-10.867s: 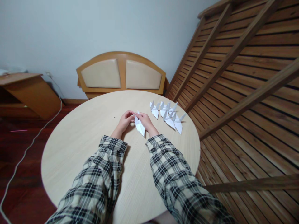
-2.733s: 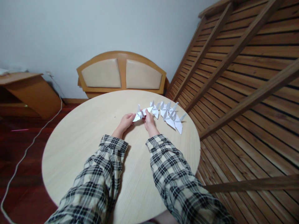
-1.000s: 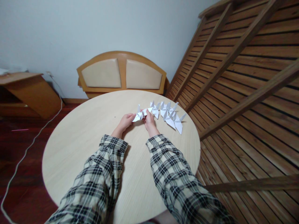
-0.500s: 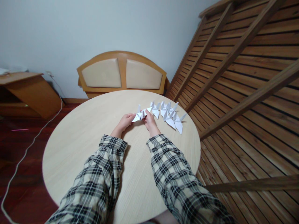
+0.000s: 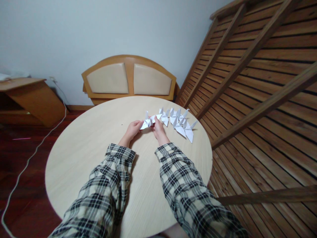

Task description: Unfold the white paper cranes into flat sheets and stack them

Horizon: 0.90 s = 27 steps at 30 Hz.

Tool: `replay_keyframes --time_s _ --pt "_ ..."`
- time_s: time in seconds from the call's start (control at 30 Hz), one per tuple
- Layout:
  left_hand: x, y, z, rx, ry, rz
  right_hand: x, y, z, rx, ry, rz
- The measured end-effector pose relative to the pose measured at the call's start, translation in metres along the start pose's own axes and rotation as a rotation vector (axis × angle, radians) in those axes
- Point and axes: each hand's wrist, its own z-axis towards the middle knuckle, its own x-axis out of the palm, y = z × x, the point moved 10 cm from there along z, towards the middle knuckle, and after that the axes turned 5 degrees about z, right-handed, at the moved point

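A white paper crane [image 5: 149, 121] is held just above the round light wooden table [image 5: 81, 148], its wings spread to either side. My left hand [image 5: 133, 129] pinches its left wing and my right hand [image 5: 158, 128] pinches its right side. Both arms wear checked sleeves. Several finished white paper cranes [image 5: 180, 124] lie in a cluster on the table just right of my right hand.
A wooden headboard with two padded panels [image 5: 128, 79] leans on the wall behind the table. A slatted wooden bed frame [image 5: 260, 76] leans at the right. A wooden side table [image 5: 27, 96] and a white cable [image 5: 29, 155] are at the left.
Eleven seconds ago the paper was a narrow folded shape hanging downward between my hands; the crane's wings are now pulled open sideways. In the last second nothing has visibly moved.
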Motion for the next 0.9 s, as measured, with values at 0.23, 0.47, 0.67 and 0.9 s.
replay_keyframes --time_s 0.23,0.47,0.67,0.9 --pt "-0.002 0.001 0.000 -0.006 0.029 -0.090 -0.001 0.007 -0.005 -0.039 -0.005 0.029" --pt "-0.004 0.012 0.004 -0.061 0.027 -0.373 -0.008 0.011 -0.006 -0.035 -0.085 0.095" --pt "-0.011 0.022 0.008 -0.144 -0.054 -0.574 -0.017 0.011 -0.007 -0.031 -0.163 0.126" --pt "-0.028 0.029 0.013 -0.156 -0.207 -0.812 -0.016 0.015 -0.012 -0.044 -0.141 0.017"
